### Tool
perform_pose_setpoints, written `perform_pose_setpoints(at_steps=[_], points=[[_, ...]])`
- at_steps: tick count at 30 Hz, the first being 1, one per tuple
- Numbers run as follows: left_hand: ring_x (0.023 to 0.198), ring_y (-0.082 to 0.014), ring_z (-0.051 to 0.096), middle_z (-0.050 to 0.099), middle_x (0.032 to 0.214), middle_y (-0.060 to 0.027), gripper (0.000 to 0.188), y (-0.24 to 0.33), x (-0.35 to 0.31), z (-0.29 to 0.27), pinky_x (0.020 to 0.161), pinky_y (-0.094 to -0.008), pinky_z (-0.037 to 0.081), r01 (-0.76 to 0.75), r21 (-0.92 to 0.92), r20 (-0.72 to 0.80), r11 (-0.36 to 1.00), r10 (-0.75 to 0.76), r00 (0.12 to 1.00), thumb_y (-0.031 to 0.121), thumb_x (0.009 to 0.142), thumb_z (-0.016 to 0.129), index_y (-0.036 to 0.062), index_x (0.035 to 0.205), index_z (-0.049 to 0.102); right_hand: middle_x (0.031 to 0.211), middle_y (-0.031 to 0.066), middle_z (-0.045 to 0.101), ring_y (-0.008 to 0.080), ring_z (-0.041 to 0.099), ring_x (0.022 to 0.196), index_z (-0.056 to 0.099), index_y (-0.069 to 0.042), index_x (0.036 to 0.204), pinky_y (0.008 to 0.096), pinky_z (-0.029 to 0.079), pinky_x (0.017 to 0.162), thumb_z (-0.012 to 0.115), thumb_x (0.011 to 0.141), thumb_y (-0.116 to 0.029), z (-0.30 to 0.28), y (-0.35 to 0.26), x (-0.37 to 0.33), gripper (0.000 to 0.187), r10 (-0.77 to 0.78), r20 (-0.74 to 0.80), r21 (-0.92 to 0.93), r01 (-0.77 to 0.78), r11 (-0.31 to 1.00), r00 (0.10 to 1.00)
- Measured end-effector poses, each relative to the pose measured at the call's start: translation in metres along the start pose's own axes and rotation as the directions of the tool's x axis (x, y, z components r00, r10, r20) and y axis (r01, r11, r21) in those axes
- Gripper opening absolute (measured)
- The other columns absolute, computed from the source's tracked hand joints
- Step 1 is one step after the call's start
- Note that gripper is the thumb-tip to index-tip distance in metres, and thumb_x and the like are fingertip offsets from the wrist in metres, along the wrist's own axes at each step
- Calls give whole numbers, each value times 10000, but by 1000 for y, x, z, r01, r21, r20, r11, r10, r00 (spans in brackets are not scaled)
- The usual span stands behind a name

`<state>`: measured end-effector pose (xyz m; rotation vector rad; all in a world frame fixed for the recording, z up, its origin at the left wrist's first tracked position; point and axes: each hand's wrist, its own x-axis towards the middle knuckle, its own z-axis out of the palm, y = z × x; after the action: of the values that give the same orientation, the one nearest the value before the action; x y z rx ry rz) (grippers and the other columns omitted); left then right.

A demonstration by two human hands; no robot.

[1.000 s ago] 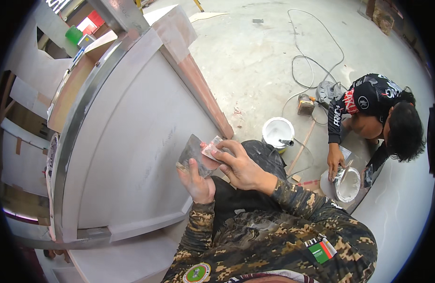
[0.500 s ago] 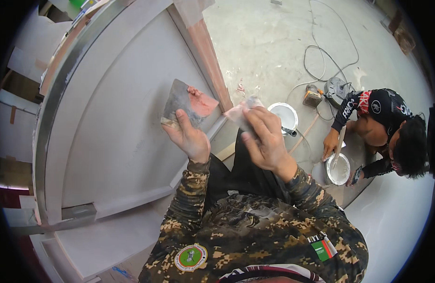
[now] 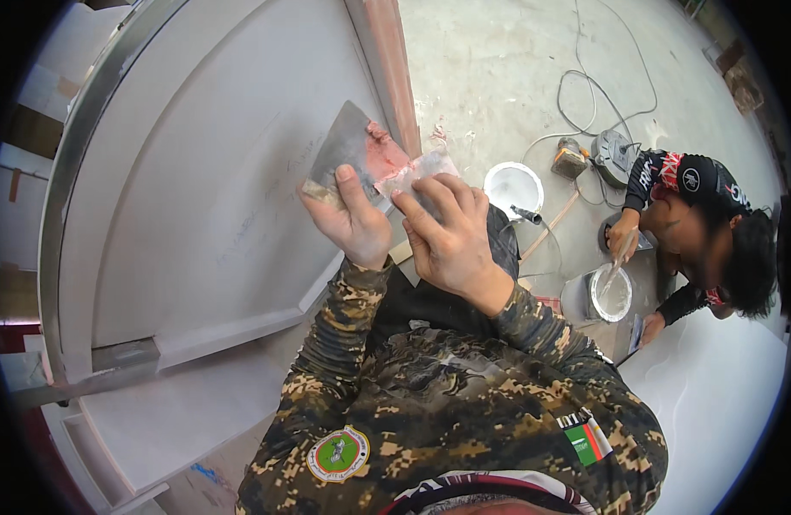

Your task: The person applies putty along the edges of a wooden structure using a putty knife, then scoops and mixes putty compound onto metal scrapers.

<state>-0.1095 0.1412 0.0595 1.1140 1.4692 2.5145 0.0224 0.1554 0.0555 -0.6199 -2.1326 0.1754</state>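
A person in a camouflage-patterned top, seen from above, works with both bare hands beside a curved, pale grey panel [image 3: 232, 180]. The left hand [image 3: 357, 230] grasps a flat grey plate [image 3: 333, 148] near its lower-left edge, thumb on top, fingers mostly hidden beneath. Pink paste [image 3: 383, 154] covers the plate's right-hand corner, with a lumpy ridge along the upper-right edge. The right hand [image 3: 454, 233] pinches a paste-smeared spreader [image 3: 430, 169], its left end meeting the paste at that corner. The ridge sits so near the edge that tipping the plate, or pushing the spreader outward too firmly, could send a clump onto the dark trousers [image 3: 393, 307] or the floor [image 3: 472, 94]. Because the plate is held at one side and loaded at the other, hard pressure on the far corner could also twist it in the left hand's grip.
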Motion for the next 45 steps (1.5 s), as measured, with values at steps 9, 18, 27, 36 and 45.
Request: perform_pose_setpoints(at_steps=[9, 18, 27, 36, 45], points=[[883, -144, 570, 592, 1010, -102, 271, -8, -6, -8, 761, -290, 494, 26, 137, 108, 990, -41, 993, 151, 1015, 566, -61, 1131, 443, 1143, 45, 576, 276, 527, 1082, 652, -142, 1170, 434, 348, 824, 708, 740, -113, 15, 9, -14, 434, 12, -34, -6, -12, 1000, 999], [715, -113, 568, 621, 863, -80, 214, 6, -39, -121, 653, -281, 495, -14, 102, 206, 995, -7, 978, 133, 1017, 549, -54, 1095, 481, 1214, 67, 578, 294, 520, 1110, 661, -111, 1197, 422, 346, 855, 705, 754, -109, 47, -74, -32, 445, -25, -94, -115, 15, 993, 995], [1106, -183, 538, 534, 1232, -131, 304, 23, -4, -205, 967, -327, 442, 222, -381, -72, 898, -268, 961, 135, 1016, 549, -29, 1236, 419, 1218, 165, 584, 368, 524, 1142, 674, -49, 1199, 448, 394, 962, 699, 764, -14, 56, -164, -28, 438, -122, -80, -121, 112, 986, 989], [1087, -201, 561, 546, 1200, -150, 296, 31, 2, -201, 923, -340, 488, 184, -436, -188, 881, -289, 939, 147, 1018, 541, -40, 1204, 406, 1232, 72, 565, 276, 520, 1139, 658, -160, 1219, 449, 345, 873, 736, 720, -157, 88, -185, -48, 506, -108, 23, -144, 110, 983, 994], [972, -165, 560, 553, 1088, -140, 252, 31, 2, -200, 806, -295, 495, 72, -96, -69, 993, -78, 995, 123, 1020, 532, -58, 1142, 406, 1219, 50, 567, 264, 520, 1123, 649, -167, 1227, 449, 343, 852, 736, 721, -160, 85, -169, -52, 513, -112, 26, -139, 114, 984, 993]])
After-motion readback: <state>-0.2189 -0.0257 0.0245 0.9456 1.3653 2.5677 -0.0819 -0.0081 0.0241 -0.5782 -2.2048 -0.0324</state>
